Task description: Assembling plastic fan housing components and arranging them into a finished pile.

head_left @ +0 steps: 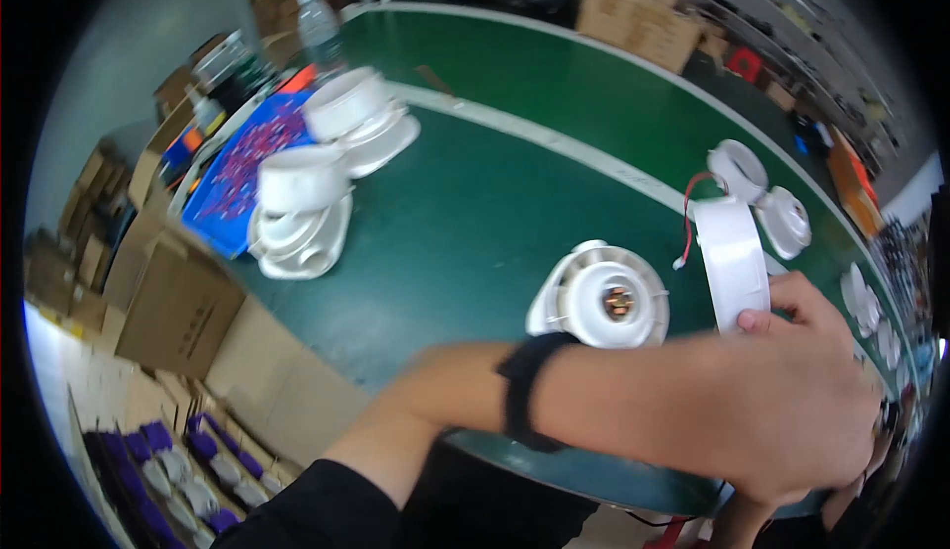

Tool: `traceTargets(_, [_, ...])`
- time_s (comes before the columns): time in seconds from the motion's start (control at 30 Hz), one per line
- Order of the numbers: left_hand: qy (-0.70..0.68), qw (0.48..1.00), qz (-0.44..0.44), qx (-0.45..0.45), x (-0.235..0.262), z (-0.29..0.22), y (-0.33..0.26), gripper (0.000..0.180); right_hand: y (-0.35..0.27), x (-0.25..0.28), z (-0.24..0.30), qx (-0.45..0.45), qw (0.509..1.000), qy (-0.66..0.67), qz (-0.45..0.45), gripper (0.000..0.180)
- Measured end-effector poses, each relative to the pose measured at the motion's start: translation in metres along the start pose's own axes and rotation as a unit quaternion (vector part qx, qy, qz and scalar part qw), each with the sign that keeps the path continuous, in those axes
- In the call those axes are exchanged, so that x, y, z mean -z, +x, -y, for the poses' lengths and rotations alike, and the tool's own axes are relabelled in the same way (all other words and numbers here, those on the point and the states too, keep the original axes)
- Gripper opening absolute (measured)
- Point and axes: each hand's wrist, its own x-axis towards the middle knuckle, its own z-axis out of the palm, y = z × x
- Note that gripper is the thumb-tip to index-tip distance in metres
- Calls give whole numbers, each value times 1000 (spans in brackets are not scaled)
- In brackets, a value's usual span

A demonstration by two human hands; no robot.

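The left hand (802,401) reaches across the body to the right side of the view, a black band on its wrist, its fingers curled around the lower end of a white plastic ring-shaped casing (732,257) that stands on edge; the thumb presses on the casing's near rim. The right hand (871,460) is almost wholly hidden beneath the left one at the lower right edge, so whether it grips anything cannot be told. A thin red wire (690,215) with a small white plug loops from the top of the held casing down its left side. Just left of the casing, near the left forearm, a round white plastic housing with a copper-coloured centre (604,302) lies flat on the green table (475,183), apart from both hands. Beyond the casing, two smaller round white plastic parts (762,193) lie side by side. Far to the left, well apart from the hands, two stacks of white plastic housings (327,168) stand beside a blue patterned tray (237,168), with a clear plastic bottle (319,27) behind them. Brown cardboard boxes (173,302) crowd the table's left edge, and purple-and-white parts (168,470) fill a carton below.
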Motion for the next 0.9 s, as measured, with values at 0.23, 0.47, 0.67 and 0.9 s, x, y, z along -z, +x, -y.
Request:
traceTargets(0.23, [-27,971,-137,195,60,75,-11,14,3,43,-21,105,985,90,-104,21])
traceTargets(0.47, [10,962,-152,226,63,67,8,27,-20,52,3,167,981,13,-102,22])
traceTargets(0.67, [-7,971,-80,226,47,89,18,50,-36,55,-6,134,985,19,-105,20])
traceTargets(0.9, [37,978,-115,173,11,98,15,41,-27,51,4,132,988,1,-75,15])
